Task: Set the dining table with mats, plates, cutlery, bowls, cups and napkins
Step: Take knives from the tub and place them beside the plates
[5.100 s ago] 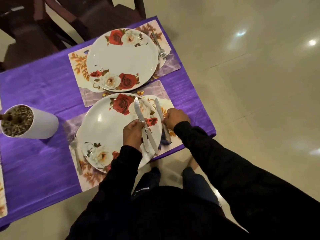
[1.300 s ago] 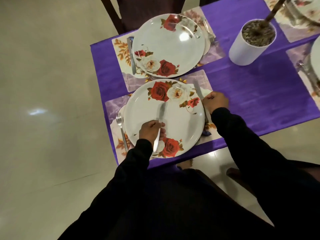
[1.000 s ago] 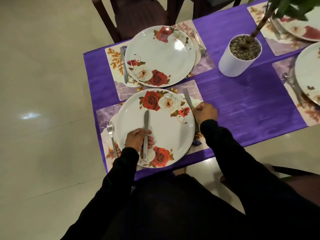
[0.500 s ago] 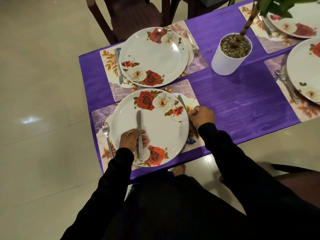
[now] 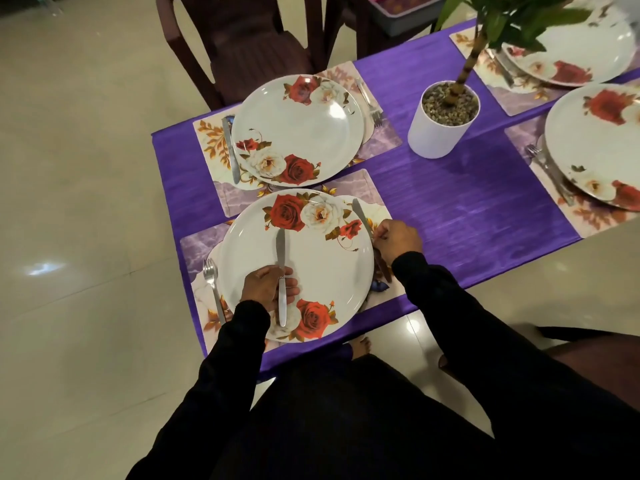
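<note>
Left hand: is holding a spare knife over the near plate.
Right hand: is pinching another knife beside the plate.
Knives: are looking stiff, thin, slippery; handles are best for holding.

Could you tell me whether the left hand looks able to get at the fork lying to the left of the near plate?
Probably not yet: the fork lies uncovered beside it, but the left hand is holding a knife.
</note>
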